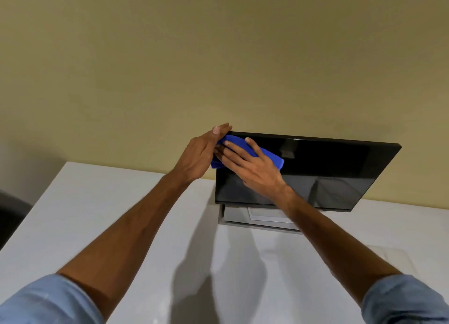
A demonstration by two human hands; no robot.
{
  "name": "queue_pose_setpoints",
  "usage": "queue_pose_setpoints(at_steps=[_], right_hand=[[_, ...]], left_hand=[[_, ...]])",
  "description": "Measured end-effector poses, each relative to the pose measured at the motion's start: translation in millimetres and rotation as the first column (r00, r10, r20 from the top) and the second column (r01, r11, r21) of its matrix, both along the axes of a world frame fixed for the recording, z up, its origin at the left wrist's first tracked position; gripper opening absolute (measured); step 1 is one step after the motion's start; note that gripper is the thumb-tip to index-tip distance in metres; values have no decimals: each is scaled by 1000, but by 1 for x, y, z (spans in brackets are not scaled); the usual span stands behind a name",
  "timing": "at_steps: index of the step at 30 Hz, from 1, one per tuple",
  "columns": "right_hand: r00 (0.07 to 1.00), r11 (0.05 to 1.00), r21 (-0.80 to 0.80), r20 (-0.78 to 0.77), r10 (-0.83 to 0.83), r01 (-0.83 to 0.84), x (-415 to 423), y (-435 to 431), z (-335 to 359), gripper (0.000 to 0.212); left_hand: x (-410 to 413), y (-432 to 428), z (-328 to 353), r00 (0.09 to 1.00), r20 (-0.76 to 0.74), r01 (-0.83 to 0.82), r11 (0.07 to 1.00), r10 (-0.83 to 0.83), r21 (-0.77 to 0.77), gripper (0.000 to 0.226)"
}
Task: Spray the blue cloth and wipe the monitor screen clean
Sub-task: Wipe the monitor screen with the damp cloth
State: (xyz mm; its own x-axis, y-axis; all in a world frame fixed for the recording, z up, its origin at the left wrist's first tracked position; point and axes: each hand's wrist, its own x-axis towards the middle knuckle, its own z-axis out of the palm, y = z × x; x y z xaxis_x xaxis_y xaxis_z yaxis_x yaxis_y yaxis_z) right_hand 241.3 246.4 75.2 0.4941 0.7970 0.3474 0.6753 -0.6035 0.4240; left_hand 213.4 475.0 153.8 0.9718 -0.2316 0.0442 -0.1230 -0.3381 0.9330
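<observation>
1. At the far left, the white tabletop (102, 202) runs back to a plain yellowish wall (218, 56); no spray bottle shows anywhere on it, so I judge the spraying step is behind and the wiping step is in hand

2. The left hand (201, 153) reaches the upper left corner of the monitor (328, 168); its fingers curl over the top edge and its thumb lies along the side, so it grips the frame, apparently to steady the panel

3. Just right of it, the blue cloth (272, 157) lies flat against the dark screen near that same upper left corner, folded into a short band whose long axis slants down to the right

4. The right hand (250, 166) lies spread on top of the cloth, fingers extended and pointing up-left, palm pressing it to the glass; it pins the cloth rather than closing around it. The two hands are nearly touching at the corner

5. The relation the coming move turns on: almost all the unwiped screen lies to the right of and below both hands, and the screen's long axis runs left to right. The right hand, which already carries the cloth, is the nearer one to that area, so a sweep rightward along the top seems the natural stroke, with the left hand bracing

6. The monitor leans back on a pale base (257, 217), so hard pressure far from the braced corner could rock it
</observation>
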Motion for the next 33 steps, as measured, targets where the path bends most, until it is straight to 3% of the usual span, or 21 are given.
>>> queue_pose_setpoints(at_steps=[12,16,21,25,29,33], right_hand=[[998,999,-53,-67,-7,3,1,-2,5,78],[995,993,-119,-96,15,-26,-7,-3,-14,79],[976,966,-246,-217,19,-74,-36,-7,-48,106],[958,940,-307,-278,63,-151,-54,-10,-68,95],[937,849,-492,-348,11,-192,-61,-16,-80,107],[934,876,-445,-358,17,-186,-48,-21,-68,101]], left_hand=[[5,1,-1,997,77,-33,993,24,115,64],[3,-1,-7,989,141,-64,984,41,164,66],[2,-3,-6,984,168,-92,970,55,223,61],[0,-1,-9,982,185,-88,965,42,247,58],[0,1,-10,979,202,-84,956,27,280,57],[-2,-3,-9,977,210,-100,949,37,300,58]])
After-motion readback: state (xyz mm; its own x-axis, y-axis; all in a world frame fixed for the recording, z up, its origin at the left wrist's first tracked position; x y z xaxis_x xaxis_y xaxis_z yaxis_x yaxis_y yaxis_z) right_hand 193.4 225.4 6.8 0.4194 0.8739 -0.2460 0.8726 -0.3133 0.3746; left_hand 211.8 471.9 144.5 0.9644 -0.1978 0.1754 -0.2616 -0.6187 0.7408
